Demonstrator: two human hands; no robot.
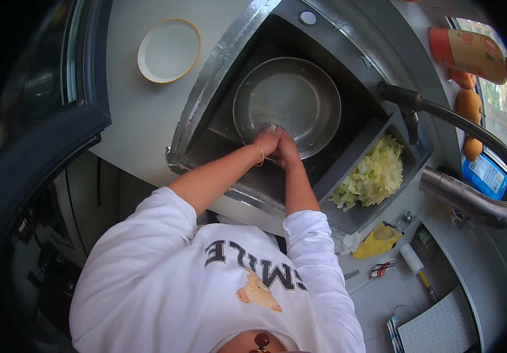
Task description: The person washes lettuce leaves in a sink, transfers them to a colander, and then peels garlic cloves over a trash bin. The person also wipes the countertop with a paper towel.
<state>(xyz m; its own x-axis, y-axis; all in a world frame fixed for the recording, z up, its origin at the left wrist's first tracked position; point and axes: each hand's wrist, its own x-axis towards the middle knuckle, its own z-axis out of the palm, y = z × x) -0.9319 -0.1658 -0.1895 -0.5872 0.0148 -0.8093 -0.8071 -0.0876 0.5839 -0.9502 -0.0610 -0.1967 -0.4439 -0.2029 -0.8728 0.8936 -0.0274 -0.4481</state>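
Note:
My left hand, with a gold bracelet at the wrist, and my right hand are pressed together over the near side of a round stainless steel basin. A small whitish bit shows at the fingertips; what it is, and which hand has it, I cannot make out. The fingers largely hide one another. The basin stands in the large compartment of a dark sink, with a little clear water seemingly in its bottom. Torn pale green lettuce leaves fill the narrow compartment on the right.
A curved metal faucet reaches out to the right of the sink. On the left counter sits a white, yellow-rimmed dish. A carton, orange fruits and a blue packet line the window side. A yellow cloth lies at lower right.

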